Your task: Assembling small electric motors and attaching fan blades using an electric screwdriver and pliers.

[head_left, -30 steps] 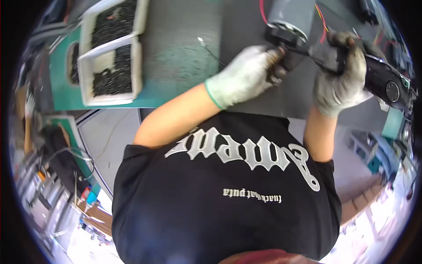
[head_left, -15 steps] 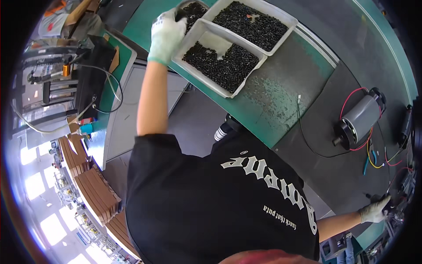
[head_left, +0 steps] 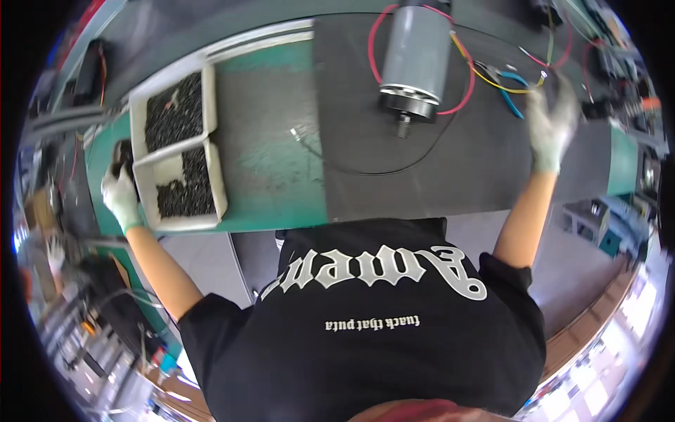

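My left hand [head_left: 121, 195], in a whitish glove, is at the left end of the bench, by a small dark container [head_left: 124, 156]. Its fingertips are lost against that container, so their grip is hidden. Close beside it are two white bins of small black parts, a near bin [head_left: 219, 184] and a far bin [head_left: 209, 98]. On the right, my gloved right hand [head_left: 552, 130] is raised over the dark mat, blurred, thumb and fingers apart with nothing visible held. Blue-handled pliers [head_left: 514, 104] and a yellow wire [head_left: 496, 86] lie just left of it.
A grey cylindrical motor [head_left: 418, 53] with red wires lies on the dark mat [head_left: 380, 193], its threaded shaft toward me. A thin black cable [head_left: 365, 172] curves across the mat. Dark equipment [head_left: 619, 109] stands beyond my right hand.
The view has swung to the right, bringing the motor to the top middle. My right hand has left the dark equipment at the right and come over the mat. My left hand stays by the small container.
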Tool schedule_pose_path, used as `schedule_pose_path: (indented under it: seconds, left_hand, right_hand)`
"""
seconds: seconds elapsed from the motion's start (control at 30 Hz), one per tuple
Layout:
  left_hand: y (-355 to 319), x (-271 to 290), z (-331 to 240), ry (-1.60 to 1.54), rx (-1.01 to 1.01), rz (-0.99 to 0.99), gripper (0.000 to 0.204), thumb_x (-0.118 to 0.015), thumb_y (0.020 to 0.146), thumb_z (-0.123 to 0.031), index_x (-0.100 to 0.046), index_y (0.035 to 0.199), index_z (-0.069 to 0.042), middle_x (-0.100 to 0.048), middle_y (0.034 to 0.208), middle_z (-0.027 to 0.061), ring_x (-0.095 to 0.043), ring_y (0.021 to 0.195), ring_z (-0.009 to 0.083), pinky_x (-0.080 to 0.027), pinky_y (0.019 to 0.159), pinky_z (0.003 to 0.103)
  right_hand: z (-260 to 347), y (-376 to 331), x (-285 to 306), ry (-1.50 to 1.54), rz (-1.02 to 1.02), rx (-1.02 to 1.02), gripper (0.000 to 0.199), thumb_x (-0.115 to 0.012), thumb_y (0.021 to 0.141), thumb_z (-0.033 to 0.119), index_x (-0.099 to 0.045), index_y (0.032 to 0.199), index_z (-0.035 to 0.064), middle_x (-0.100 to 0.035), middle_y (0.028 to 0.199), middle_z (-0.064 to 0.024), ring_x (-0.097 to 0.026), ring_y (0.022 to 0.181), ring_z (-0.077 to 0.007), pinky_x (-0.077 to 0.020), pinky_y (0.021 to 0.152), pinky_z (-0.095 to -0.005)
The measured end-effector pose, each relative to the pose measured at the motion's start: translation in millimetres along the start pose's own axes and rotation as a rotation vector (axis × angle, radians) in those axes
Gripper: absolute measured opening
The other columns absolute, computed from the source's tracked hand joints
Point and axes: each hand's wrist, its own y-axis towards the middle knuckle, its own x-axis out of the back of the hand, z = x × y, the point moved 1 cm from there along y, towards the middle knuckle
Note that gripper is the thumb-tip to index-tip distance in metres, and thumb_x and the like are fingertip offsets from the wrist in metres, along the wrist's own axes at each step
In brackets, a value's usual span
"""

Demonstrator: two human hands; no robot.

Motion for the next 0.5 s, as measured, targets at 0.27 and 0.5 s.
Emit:
schedule_pose_path:
  seconds: [0.27,0.5]
  left_hand:
    - [-14,21,-54,0.112,0.043,0.043,0.037,-0.053,0.087,-0.027,-0.065,0.117,-0.010,-0.065,0.111,0.0218,-0.060,0.106,0.0400,-0.047,0.092,0.045]
    - [4,21,-36,-0.065,0.041,0.065,0.028,-0.059,0.085,-0.022,-0.069,0.104,-0.004,-0.069,0.099,0.0193,-0.066,0.093,0.0335,-0.050,0.084,0.039]
  right_hand:
    - [-49,-13,-24,-0.088,0.445,-0.037,0.040,-0.058,0.094,0.027,-0.057,0.130,0.0088,-0.057,0.127,-0.0172,-0.051,0.121,-0.0317,-0.0372,0.105,-0.0388]
    - [-60,14,-44,0.111,0.612,0.163,0.042,-0.059,0.094,0.031,-0.059,0.128,0.0060,-0.056,0.130,-0.0138,-0.049,0.124,-0.0296,-0.0351,0.106,-0.0382]
